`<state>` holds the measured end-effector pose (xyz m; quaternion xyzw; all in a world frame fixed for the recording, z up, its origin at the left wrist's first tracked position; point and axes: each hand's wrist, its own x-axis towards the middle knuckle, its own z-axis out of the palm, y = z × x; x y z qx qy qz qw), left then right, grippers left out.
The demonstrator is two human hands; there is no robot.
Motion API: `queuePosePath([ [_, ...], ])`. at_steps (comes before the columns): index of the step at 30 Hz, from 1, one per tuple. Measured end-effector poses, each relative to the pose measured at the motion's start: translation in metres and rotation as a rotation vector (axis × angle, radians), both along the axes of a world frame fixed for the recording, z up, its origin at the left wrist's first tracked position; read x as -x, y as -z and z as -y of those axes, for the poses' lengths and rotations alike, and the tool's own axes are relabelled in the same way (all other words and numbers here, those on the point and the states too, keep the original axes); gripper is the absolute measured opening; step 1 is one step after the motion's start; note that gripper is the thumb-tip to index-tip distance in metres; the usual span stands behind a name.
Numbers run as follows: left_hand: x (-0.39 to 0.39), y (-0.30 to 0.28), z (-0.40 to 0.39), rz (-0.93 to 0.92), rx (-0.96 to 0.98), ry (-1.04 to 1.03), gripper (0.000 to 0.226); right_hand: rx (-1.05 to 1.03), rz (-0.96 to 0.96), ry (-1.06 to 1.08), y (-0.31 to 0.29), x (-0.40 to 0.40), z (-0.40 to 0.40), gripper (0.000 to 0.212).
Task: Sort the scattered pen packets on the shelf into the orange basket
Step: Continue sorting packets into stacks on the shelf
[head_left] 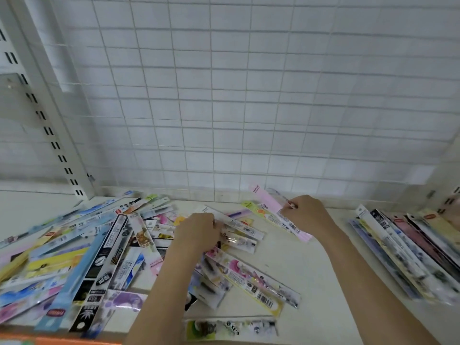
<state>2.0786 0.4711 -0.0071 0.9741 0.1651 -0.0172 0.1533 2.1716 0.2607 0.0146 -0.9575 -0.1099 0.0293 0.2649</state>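
Both hands had a grip at once. My left hand [198,231] was curled over one end of a clear packet [239,227] near the middle of the shelf [311,270], fingers folded round it. My right hand [305,212] pinched a pink packet [268,199] close to the back edge of the shelf, with what looked like a second yellowish packet [281,217] gathered under it, though blur kept me from being sure.

What mattered for the next move was how each packet lay from its grip. The clear packet's long axis ran from the left hand toward the right and slightly toward the front edge, so the left hand held its near-left end and the rest stuck out across the bare middle. The pink packet ran on a slant, its top toward the back edge and its tail toward the front, with the right hand gripping it partway along.

The loose heap [82,250] filled the left half of the shelf, closest to my left hand. A tidier stack [408,247] lay along the right edge, nearer my right hand. More loose packets [249,275] lay between my forearms toward the front edge.

An orange strip [59,341] at the front left corner was, I judged, the basket's rim, below the shelf and nearer the left hand.
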Motion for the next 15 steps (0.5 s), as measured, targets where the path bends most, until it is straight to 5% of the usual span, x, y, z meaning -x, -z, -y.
queuePosePath([
  [6, 0.008, -0.004, 0.005, 0.039, 0.043, -0.07, 0.051, 0.046, -0.007, 0.035, 0.004, 0.0, 0.0, 0.031],
  [12, 0.013, -0.015, 0.0, 0.112, 0.305, -0.171, 0.018, -0.017, 0.022, 0.025, 0.007, -0.006, 0.001, 0.046],
  [15, 0.019, -0.026, -0.005, 0.244, 0.426, -0.201, 0.018, -0.069, 0.005, 0.053, 0.005, -0.002, 0.001, 0.065],
])
